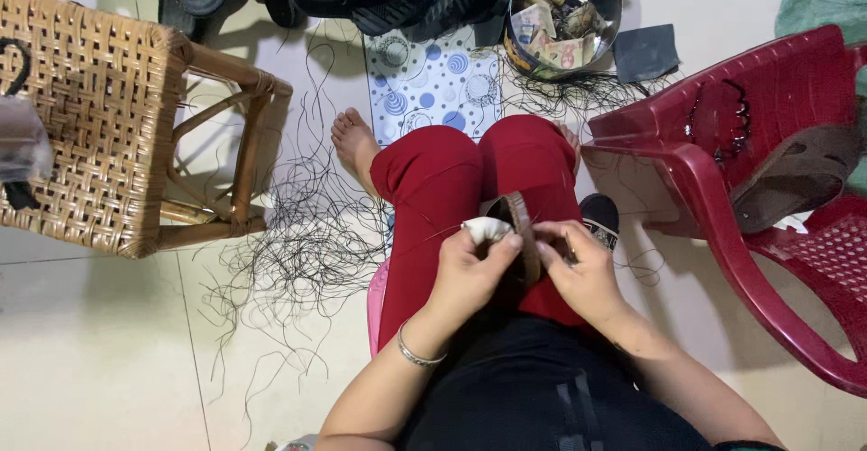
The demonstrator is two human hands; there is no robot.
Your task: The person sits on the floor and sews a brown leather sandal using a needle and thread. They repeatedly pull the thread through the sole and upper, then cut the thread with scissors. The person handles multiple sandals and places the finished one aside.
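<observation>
Over the red-trousered lap, the left hand (470,266) and right hand (578,266) both pinch a brown sandal sole (522,234); loose black thread (298,243) nearby could snag or tangle.

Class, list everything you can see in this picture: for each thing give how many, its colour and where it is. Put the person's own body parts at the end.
Brown sole piece: one, brown, held on the lap between both hands.
White wrap: one, white, on a left fingertip.
Wicker stool: one, tan, on the floor at left.
Plastic chair: one, dark red, at right.
Brown shoe part: one, brown, on the chair seat.
Loose threads: many, black, strewn over the floor.
Metal bowl: one, silver, top centre, holding oddments.
Dotted mat: one, white with blue circles, beyond the knees.
Bangle: one, silver, left wrist.
Legs: two, in red trousers.
Left hand: grips the sole piece.
Right hand: pinches its edge.
</observation>
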